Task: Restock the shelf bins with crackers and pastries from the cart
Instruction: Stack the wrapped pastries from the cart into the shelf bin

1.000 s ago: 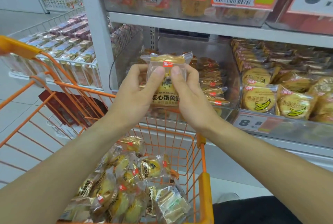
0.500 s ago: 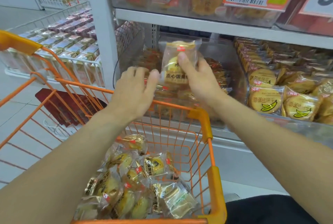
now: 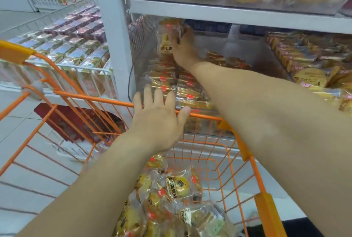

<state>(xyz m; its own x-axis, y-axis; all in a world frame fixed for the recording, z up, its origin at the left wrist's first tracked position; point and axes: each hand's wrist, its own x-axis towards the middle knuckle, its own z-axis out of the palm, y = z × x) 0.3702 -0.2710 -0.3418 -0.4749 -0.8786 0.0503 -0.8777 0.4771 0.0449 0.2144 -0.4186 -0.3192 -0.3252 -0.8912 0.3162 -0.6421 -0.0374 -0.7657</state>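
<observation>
My right hand (image 3: 185, 48) reaches deep into the clear shelf bin (image 3: 266, 51) and grips a wrapped yellow pastry packet (image 3: 167, 36), held upright near the bin's back left. Rows of similar packets (image 3: 171, 84) lie in the front of that bin. My left hand (image 3: 158, 120) hovers with its fingers spread over the far rim of the orange cart (image 3: 234, 139), holding nothing. Several wrapped pastries (image 3: 177, 187) are piled in the cart below my left forearm.
A white shelf post (image 3: 112, 32) stands left of the bin. The neighbouring bin on the right holds round banana-print cakes (image 3: 308, 76). An upper shelf (image 3: 228, 10) hangs close above my right hand. A wire rack with boxed snacks (image 3: 76, 46) stands at the left.
My right hand has carried the packet forward and up into the bin. My left hand let go of the packet, dropped towards the cart rim and spread its fingers.
</observation>
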